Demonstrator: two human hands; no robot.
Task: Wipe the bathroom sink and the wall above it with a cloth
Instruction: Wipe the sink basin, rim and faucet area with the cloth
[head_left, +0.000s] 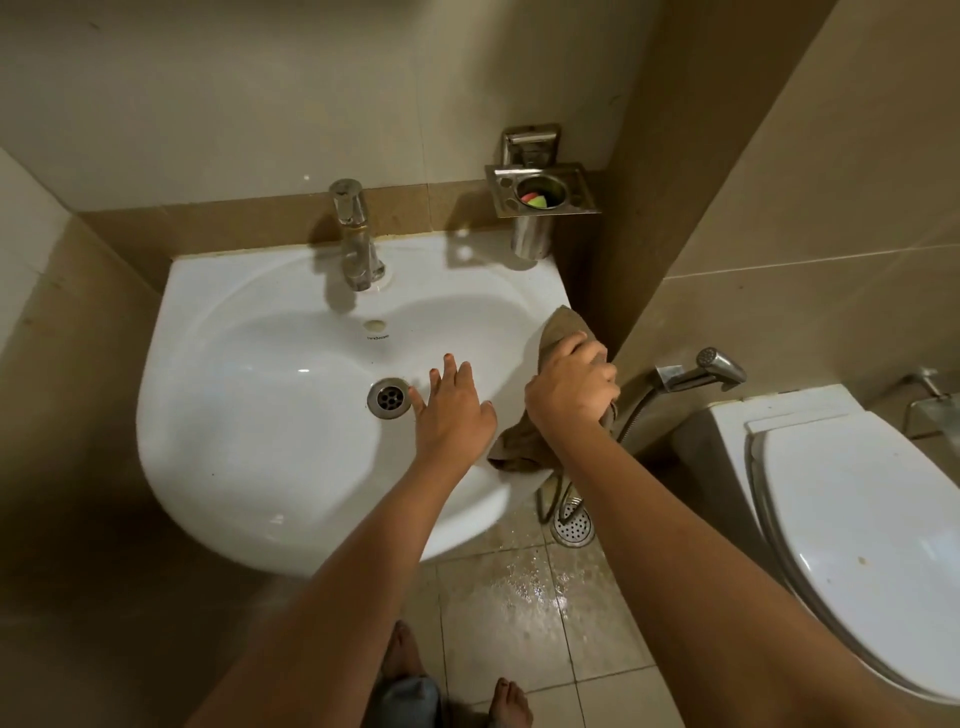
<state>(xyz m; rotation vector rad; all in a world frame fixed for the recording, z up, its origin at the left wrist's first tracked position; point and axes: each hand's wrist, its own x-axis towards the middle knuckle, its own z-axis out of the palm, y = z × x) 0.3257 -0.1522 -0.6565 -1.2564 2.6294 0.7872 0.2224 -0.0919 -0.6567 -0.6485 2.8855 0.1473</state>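
across the upper half of the frame we see the beige wall (260, 93); below it, mid-frame, the white sink (208, 493); at the lower right, a white toilet (857, 519); the brown cloth (563, 327) sits bunched on the sink's right rim, our right hand (571, 384) curled round it; our left hand (452, 410) reaches into the basin, fingers straight and spread; the tap (356, 239) stands at the back rim; the drain (388, 398) lies just left of our left fingertips
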